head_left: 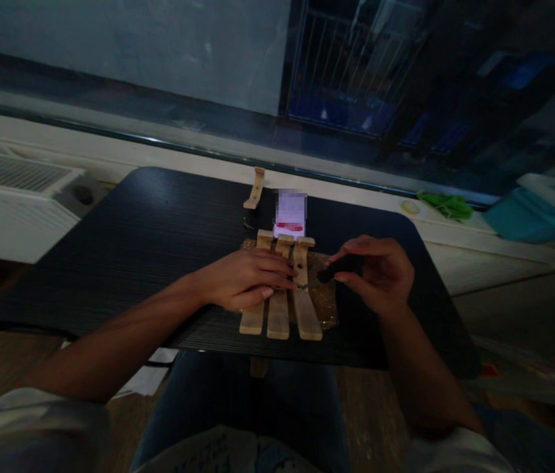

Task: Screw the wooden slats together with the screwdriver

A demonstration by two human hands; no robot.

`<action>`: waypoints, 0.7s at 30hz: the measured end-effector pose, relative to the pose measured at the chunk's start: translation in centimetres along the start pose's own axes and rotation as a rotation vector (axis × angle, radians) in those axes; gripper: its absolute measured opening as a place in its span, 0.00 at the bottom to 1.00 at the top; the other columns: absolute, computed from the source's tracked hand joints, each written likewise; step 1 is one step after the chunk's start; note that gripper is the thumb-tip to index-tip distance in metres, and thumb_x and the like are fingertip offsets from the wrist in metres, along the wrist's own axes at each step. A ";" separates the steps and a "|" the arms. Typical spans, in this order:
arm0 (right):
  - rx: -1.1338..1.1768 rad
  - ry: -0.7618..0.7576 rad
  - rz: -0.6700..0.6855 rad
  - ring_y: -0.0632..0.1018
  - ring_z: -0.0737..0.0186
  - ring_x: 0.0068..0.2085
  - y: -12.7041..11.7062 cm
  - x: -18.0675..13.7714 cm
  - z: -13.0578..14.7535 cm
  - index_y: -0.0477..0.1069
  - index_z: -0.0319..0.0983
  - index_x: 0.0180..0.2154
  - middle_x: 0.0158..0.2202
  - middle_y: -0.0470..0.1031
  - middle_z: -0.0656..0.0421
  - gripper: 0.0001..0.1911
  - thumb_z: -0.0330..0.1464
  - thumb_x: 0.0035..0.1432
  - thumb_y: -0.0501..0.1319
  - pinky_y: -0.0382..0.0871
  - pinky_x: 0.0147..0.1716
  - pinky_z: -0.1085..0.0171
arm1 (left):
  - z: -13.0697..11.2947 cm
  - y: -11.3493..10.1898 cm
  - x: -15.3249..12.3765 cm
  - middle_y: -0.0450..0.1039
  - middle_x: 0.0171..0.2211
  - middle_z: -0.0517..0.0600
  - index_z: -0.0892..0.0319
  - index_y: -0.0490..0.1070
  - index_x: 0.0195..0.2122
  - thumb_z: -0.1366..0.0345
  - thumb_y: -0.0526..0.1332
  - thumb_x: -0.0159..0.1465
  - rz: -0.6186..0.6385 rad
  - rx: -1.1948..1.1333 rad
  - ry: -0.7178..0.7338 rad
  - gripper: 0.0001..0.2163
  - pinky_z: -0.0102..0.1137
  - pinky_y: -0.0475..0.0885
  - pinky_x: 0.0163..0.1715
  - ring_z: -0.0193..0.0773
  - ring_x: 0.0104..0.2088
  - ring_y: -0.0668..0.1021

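Three pale wooden pieces with curled far ends lie side by side on a brown, shiny-edged slab (327, 307). My left hand (245, 279) rests flat across the left wooden piece (252, 320) and the middle wooden piece (278, 318), its fingers stretched toward the right wooden piece (308, 318). Between thumb and fingers, my right hand (380, 272) grips a small black-handled tool (327, 273). A thin metal part of it reaches left to the right wooden piece, below a dark hole; its exact kind is unclear.
A similar curved wooden piece (256, 189) with holes lies at the far edge of the dark table (159, 217). A lit phone-like screen (291, 210) stands behind the slab. Beyond are a radiator (16, 190), a window, a green bundle (447, 205) and a teal container (518, 213).
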State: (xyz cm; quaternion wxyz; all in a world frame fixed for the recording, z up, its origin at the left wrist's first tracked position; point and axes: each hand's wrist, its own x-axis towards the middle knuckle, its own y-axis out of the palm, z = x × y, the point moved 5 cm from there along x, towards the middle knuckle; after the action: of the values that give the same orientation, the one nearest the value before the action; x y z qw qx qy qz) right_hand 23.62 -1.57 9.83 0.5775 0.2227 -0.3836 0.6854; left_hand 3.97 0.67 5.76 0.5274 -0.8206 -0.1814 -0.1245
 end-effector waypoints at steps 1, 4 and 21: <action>-0.008 -0.010 -0.008 0.79 0.63 0.33 0.0 0.0 0.0 0.72 0.47 0.46 0.34 0.78 0.61 0.24 0.26 0.46 0.71 0.74 0.30 0.62 | 0.0 0.0 0.0 0.73 0.53 0.59 0.62 0.72 0.52 0.63 0.47 0.67 -0.002 0.000 0.002 0.19 0.45 0.66 0.57 0.47 0.55 0.73; -0.024 -0.038 -0.003 0.79 0.63 0.32 0.0 -0.1 0.1 0.72 0.47 0.47 0.33 0.77 0.62 0.25 0.26 0.47 0.71 0.73 0.29 0.62 | 0.0 0.0 0.0 0.73 0.53 0.58 0.62 0.72 0.52 0.63 0.47 0.67 0.000 0.002 0.002 0.19 0.45 0.66 0.57 0.47 0.55 0.73; -0.009 -0.007 0.240 0.81 0.58 0.45 0.7 0.1 0.4 0.66 0.49 0.57 0.51 0.78 0.56 0.24 0.29 0.60 0.58 0.77 0.42 0.53 | 0.0 0.0 0.0 0.73 0.53 0.60 0.62 0.71 0.52 0.63 0.46 0.68 -0.002 -0.012 0.007 0.20 0.45 0.66 0.57 0.48 0.56 0.72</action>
State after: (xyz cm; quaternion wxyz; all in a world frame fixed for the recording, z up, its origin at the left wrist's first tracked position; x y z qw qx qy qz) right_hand 22.89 -1.90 9.96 0.4908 0.1748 -0.4128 0.7471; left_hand 3.99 0.66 5.82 0.5232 -0.8231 -0.1795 -0.1287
